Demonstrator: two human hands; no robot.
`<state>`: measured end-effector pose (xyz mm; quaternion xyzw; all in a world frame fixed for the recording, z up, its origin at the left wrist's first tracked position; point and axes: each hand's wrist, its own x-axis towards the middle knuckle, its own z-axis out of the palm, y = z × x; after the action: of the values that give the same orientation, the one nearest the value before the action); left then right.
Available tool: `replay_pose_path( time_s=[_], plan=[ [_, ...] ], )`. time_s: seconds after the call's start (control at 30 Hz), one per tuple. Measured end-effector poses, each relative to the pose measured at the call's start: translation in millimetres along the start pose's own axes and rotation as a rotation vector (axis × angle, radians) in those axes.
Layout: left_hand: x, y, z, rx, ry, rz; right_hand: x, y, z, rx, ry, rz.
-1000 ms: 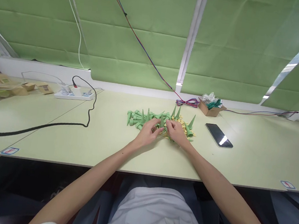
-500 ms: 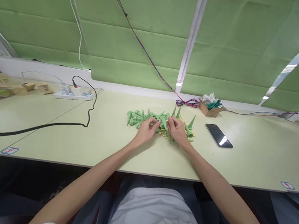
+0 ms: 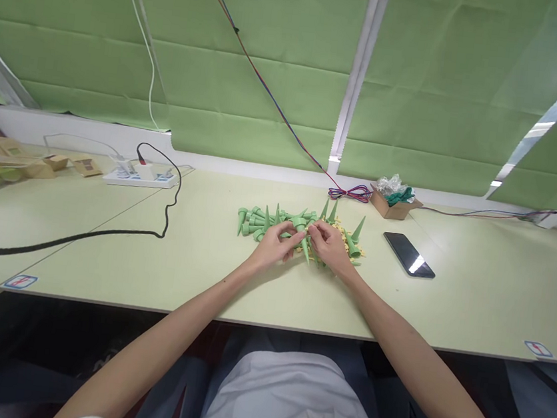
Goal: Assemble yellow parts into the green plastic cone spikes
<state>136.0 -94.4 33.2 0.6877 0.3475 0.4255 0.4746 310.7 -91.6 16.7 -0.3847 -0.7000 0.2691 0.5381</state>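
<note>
A green plastic watering spike, cone-shaped with a wider capped head, is held between my hands with its tip pointing down towards me. My left hand is closed, thumb and fingers pinching the spike near its head. From the other side, my right hand pinches close against the head; whatever sits in its fingertips is too small and covered to make out. Behind and left of my hands lies a pile of similar green spikes. Small yellow plastic pieces are scattered under and around my right hand, among several upright green spikes.
A black phone lies to the right. Behind it stand a small cardboard box holding clear and green plastic, and a coiled cable. On the left are a power strip, a black cord and brown packaging.
The spike between my hands has shifted slightly left, and its tip has swung left. My right fingertips have moved left with it and my left fingers have closed in around it.
</note>
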Motion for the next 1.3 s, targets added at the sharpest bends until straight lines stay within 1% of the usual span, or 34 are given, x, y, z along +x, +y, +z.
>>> replay_pose_path(
  time_s=[0.2, 0.4, 0.6, 0.73, 0.83, 0.93, 1.1, 1.3],
  plan=[
    [-2.6, 1.0, 0.8, 0.070, 0.052, 0.065, -0.6, -7.0, -0.4, -0.036, 0.001, -0.014],
    [-0.6, -6.6, 1.8, 0.185, 0.123, 0.164, -0.5, -10.0, -0.7, -0.106, -0.002, -0.011],
    [-0.1, -8.3, 2.8, 0.232, 0.130, 0.197, -0.7, -6.8, -0.5, -0.109, 0.012, 0.010],
    [-0.7, -5.3, 4.0, 0.227, 0.125, 0.165, -1.1, -6.8, 1.1, -0.074, 0.016, 0.014],
    [-0.5, -4.4, 4.2, 0.213, 0.148, 0.133, -1.5, -7.7, 2.0, -0.048, 0.032, 0.017],
    [-0.2, -3.9, 3.8, 0.154, 0.165, 0.105, -1.3, -7.5, 2.5, -0.024, 0.047, 0.021],
    [1.1, -0.5, 3.2, 0.009, 0.057, 0.000, -0.3, -3.9, 2.8, 0.039, 0.064, 0.020],
    [3.5, 3.0, 3.2, -0.232, 0.027, -0.136, -0.7, -3.2, 2.9, 0.017, 0.044, -0.006]
  ],
)
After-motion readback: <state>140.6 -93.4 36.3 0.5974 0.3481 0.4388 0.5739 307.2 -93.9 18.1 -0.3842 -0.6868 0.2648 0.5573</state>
